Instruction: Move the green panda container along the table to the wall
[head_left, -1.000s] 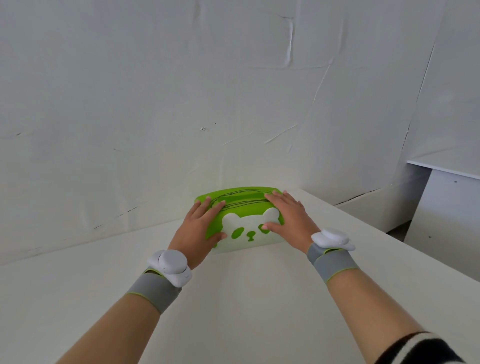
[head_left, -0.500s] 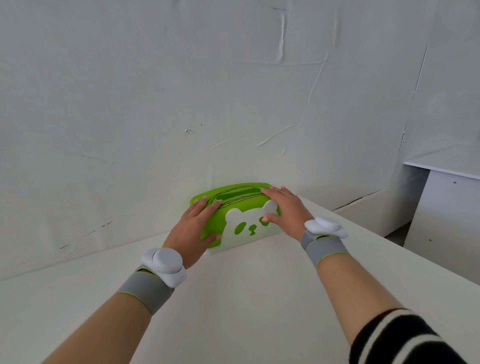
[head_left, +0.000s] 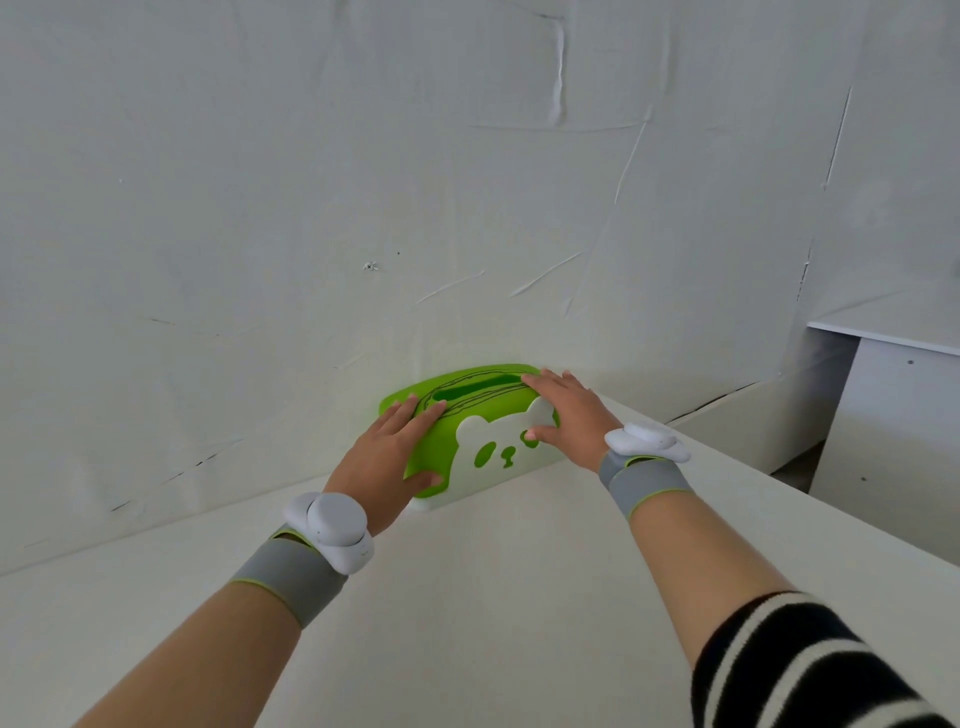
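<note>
1. The creased, scuffed white wall (head_left: 363, 182) fills everything from 9 through 12 to 2 o'clock, and it looms larger than a second ago: the view has closed in as the arms reached forward.
2. The plain white table (head_left: 493, 597) runs from 6 o'clock up to the wall; a white cabinet (head_left: 893, 415) stands at 3 o'clock, off the table's right edge.
3. The glossy green plastic panda container with a white bear face (head_left: 467, 431) sits just above centre, at about 12 o'clock from the hands. Over the last second it has slid away along the table, and its far edge now looks pressed to the wall, though the contact line is hidden.
4. The left hand (head_left: 387, 457) lies spread flat on the container's left end, thumb on its front, pressing rather than clasping.
5. The right hand (head_left: 566, 410) lies open on the right end, fingers over the top, thumb on the bear's ear.
6. My call: the push is all but finished, with only letting go remaining.
7. Grey wristbands carrying white pods ride both wrists.
</note>
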